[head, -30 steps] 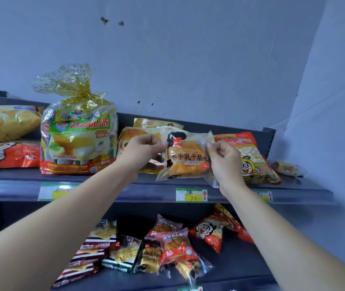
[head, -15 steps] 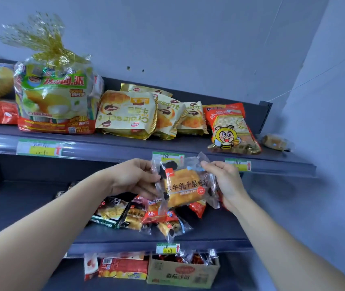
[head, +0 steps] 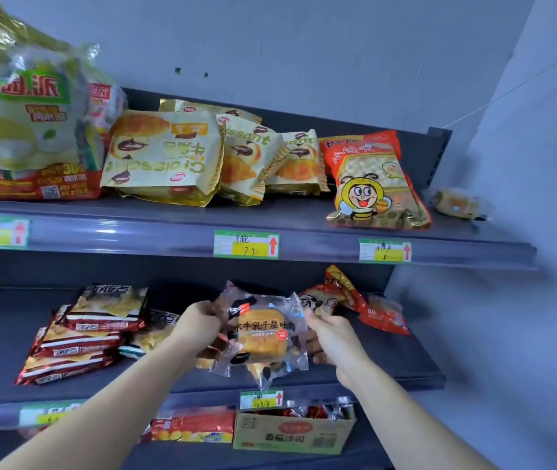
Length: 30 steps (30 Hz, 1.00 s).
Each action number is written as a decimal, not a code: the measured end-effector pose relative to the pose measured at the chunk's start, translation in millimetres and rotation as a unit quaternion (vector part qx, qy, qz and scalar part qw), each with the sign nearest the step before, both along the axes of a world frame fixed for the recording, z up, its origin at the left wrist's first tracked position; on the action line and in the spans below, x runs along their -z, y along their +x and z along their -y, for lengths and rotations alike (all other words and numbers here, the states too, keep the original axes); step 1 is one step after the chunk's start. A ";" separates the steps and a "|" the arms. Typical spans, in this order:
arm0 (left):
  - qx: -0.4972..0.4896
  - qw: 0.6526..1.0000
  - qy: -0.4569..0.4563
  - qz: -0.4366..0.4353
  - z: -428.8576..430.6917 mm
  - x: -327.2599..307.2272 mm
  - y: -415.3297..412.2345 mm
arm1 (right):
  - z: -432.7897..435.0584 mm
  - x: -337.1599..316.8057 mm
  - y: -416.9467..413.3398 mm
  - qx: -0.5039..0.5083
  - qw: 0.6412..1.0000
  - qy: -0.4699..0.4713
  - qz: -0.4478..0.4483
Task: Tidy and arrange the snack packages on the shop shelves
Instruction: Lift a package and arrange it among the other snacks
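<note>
Left hand (head: 199, 329) and right hand (head: 333, 337): fingers pinch opposite side edges of the clear-wrapped toast package (head: 263, 334). The package is held upright over the front of the middle shelf (head: 406, 361). Upper shelf (head: 287, 215) behind: croissant bags (head: 165, 157), bee-print bag (head: 372, 178).

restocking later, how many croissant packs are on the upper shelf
4, all on the upper shelf: front pack upside down, second pack peeking behind it, third pack and fourth pack overlapping rightward. More may be hidden behind.
</note>
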<state>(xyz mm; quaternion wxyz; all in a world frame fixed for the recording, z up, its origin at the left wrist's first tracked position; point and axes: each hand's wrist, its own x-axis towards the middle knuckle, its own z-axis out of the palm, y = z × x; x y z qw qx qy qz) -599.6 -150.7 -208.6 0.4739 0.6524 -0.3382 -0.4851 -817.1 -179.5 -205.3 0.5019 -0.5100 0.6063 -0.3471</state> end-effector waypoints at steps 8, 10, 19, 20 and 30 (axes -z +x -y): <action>-0.045 0.993 0.037 0.100 89.7 43.7 22.4 | 60.5 32.4 -18.1 0.026 0.998 0.057 -0.026; -0.051 0.991 0.048 0.114 106.6 52.4 27.3 | 74.3 42.6 -25.0 0.054 0.996 0.065 -0.026; -0.076 0.987 0.065 0.124 147.2 81.7 37.2 | 134.8 91.6 -34.8 0.141 0.984 0.083 -0.064; -0.070 0.986 0.063 0.139 146.9 83.3 35.1 | 141.0 95.6 -33.1 0.142 0.984 0.083 -0.073; -0.096 0.984 0.011 0.151 142.0 112.8 35.6 | 181.8 155.1 -16.6 0.168 0.973 0.118 -0.110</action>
